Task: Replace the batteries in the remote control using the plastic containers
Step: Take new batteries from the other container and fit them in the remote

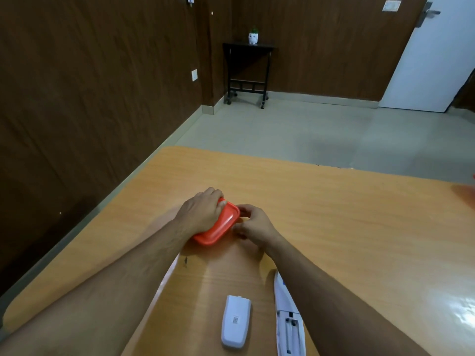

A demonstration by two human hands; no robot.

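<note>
Lid job on red container [217,228] mid-counter [334,214]: left hand [201,210] clamped over far end, right hand [253,223] pinching near edge; pin base, peel corner gently; remote [289,319] open, cover [236,321] beside.

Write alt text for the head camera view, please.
Both hands work on an orange lidded container on a wooden table: the left hand grips its far end, the right hand its edge. Nearer lie the opened white remote and its battery cover.
</note>
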